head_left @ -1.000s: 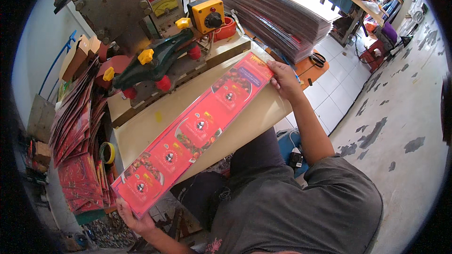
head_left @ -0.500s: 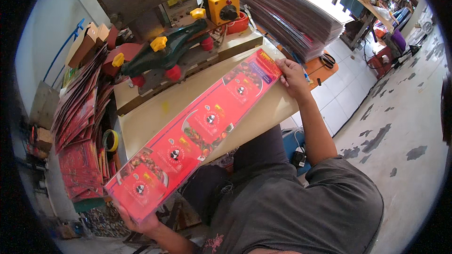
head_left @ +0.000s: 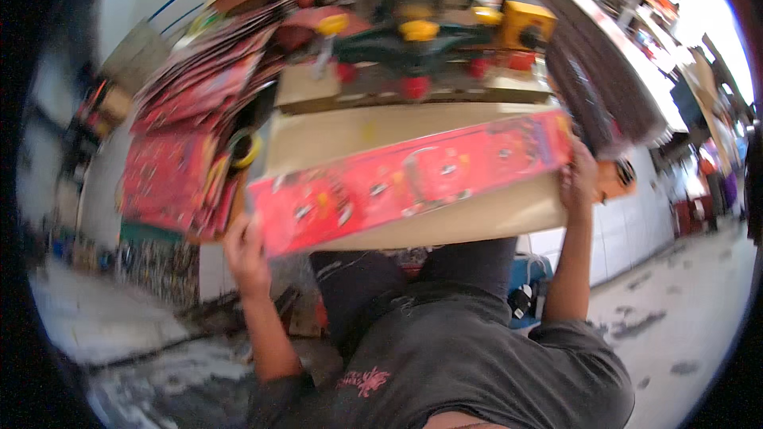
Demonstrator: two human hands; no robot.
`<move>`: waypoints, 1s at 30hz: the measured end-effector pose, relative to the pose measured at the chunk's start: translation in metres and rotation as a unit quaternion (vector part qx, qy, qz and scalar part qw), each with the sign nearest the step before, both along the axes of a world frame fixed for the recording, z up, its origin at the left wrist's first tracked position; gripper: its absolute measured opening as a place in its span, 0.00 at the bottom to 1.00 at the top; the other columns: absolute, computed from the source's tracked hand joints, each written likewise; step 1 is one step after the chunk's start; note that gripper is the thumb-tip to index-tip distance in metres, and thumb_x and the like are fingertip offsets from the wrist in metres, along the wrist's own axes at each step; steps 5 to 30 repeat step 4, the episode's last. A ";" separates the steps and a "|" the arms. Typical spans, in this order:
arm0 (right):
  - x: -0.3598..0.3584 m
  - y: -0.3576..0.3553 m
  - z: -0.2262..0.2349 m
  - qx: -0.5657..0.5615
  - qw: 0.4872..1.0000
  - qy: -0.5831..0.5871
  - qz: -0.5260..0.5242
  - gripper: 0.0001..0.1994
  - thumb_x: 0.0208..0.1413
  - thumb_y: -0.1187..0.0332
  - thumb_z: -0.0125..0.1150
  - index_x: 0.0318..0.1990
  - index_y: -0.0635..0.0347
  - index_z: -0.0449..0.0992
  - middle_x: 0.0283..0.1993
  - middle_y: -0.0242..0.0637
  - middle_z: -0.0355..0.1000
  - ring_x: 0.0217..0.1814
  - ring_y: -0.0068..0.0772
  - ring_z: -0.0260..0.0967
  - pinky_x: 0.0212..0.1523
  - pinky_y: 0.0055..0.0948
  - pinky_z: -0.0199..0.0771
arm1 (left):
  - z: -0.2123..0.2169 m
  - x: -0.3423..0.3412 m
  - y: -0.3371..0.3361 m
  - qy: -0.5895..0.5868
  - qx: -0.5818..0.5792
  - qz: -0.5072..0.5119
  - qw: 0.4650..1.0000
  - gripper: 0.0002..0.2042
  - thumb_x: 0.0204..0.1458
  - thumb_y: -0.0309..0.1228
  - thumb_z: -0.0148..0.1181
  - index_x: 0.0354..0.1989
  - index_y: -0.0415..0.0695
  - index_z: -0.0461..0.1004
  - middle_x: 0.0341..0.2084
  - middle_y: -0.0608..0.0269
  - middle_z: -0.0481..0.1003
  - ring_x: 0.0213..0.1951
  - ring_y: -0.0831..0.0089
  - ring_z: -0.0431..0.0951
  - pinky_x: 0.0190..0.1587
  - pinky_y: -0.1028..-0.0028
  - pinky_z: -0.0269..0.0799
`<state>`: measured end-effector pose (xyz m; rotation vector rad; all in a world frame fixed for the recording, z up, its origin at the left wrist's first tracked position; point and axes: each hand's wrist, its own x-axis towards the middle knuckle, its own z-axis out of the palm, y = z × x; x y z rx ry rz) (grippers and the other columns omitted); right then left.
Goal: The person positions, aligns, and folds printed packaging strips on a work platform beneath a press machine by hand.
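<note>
The grip is two-handed: the left hand (head_left: pixel 248 258) clasps the near-left end of a long red printed card sheet (head_left: pixel 409 179), fingers wrapped up onto its face, while the right hand (head_left: pixel 578 179) pinches the far-right end, so both hands are closed on the same sheet. The sheet hangs slightly tilted, its left end lower, just above the pale worktop (head_left: pixel 477 218), spanning nearly the whole of the worktop's width; the picture is motion-blurred, so I cannot tell whether its far edge touches the surface. Beyond it, at the far side of the worktop, stands a machine with a dark green body and yellow and red knobs (head_left: pixel 417 52), with a yellow box (head_left: pixel 524 24) at its right. To the left a fanned heap of similar red sheets (head_left: pixel 179 143) leans beside a yellow tape roll (head_left: pixel 245 148), and to the right a tall dark stack of sheets (head_left: pixel 604 83) rises along the worktop's edge. To handle the sheet well, it seems wise to keep it taut between the two hands so that it does not sag or crease in the middle, hold only the ends so the printed face stays clean, level the lower left end with the right, and bring the long edge square to the machine.
</note>
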<state>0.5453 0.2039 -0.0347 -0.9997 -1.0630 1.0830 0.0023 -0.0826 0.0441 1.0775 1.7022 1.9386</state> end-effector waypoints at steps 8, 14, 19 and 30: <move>-0.032 -0.011 0.054 -0.024 0.963 0.080 0.255 0.25 0.74 0.59 0.53 0.72 0.59 0.66 0.70 0.46 0.71 0.69 0.43 0.73 0.56 0.26 0.82 | 0.024 -0.005 0.016 0.108 -0.018 0.002 0.994 0.13 0.69 0.32 0.58 0.31 0.43 0.67 0.26 0.75 0.58 0.31 0.82 0.58 0.35 0.78 0.55; -0.032 -0.011 0.054 -0.024 0.963 0.080 0.255 0.25 0.74 0.59 0.53 0.72 0.59 0.66 0.70 0.46 0.71 0.69 0.43 0.73 0.56 0.26 0.82 | 0.024 -0.005 0.016 0.108 -0.018 0.002 0.994 0.13 0.69 0.32 0.58 0.31 0.43 0.67 0.26 0.75 0.58 0.31 0.82 0.58 0.35 0.78 0.55; -0.032 -0.011 0.054 -0.024 0.963 0.080 0.255 0.25 0.74 0.59 0.53 0.72 0.59 0.66 0.70 0.46 0.71 0.69 0.43 0.73 0.56 0.26 0.82 | 0.024 -0.005 0.016 0.108 -0.018 0.002 0.994 0.13 0.69 0.32 0.58 0.31 0.43 0.67 0.26 0.75 0.58 0.31 0.82 0.58 0.35 0.78 0.55; -0.032 -0.011 0.054 -0.024 0.963 0.080 0.255 0.25 0.74 0.59 0.53 0.72 0.59 0.66 0.70 0.46 0.71 0.69 0.43 0.73 0.56 0.26 0.82 | 0.024 -0.005 0.016 0.108 -0.018 0.002 0.994 0.13 0.69 0.32 0.58 0.31 0.43 0.67 0.26 0.75 0.58 0.31 0.82 0.58 0.35 0.78 0.55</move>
